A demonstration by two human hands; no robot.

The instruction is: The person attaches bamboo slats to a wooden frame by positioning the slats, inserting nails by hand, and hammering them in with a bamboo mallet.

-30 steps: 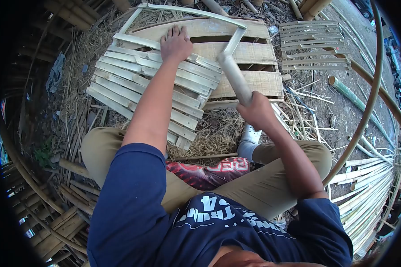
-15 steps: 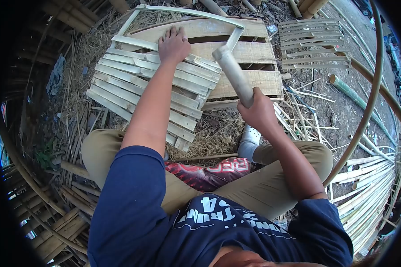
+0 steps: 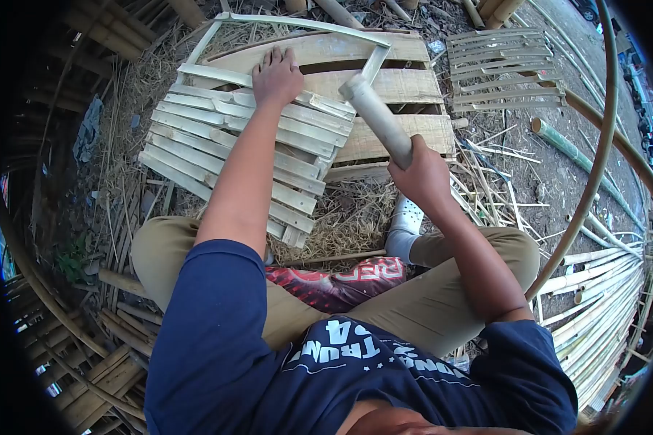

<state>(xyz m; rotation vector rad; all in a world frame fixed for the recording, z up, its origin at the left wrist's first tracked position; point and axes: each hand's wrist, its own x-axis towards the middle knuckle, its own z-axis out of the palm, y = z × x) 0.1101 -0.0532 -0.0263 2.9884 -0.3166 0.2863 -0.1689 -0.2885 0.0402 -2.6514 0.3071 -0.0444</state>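
My left hand (image 3: 277, 80) lies on the upper slats of a bamboo slat panel (image 3: 228, 123), its fingers stretched out over the strips. Pale split strips run side by side across this panel, and its upper end is a bare frame (image 3: 297, 22). Wrapped around the lower part of a thick, pale mallet (image 3: 379, 122) is my right hand (image 3: 422, 174). The mallet is tilted, its blunt head above the panel's right edge; whether it touches cannot be told. Under the panel are wide wooden boards (image 3: 388, 87) with dark gaps between them.
A smaller slatted bamboo piece (image 3: 506, 69) lies at the upper right. Near it are a green bamboo pole (image 3: 584, 167) and a bundle of long split strips (image 3: 602, 297). A curved pole (image 3: 608, 145) arches at the right. Shavings (image 3: 348, 217) cover the ground before my crossed legs.
The whole view has shifted slightly to the left. Both hands, the mallet and the panel keep nearly the same places relative to one another.
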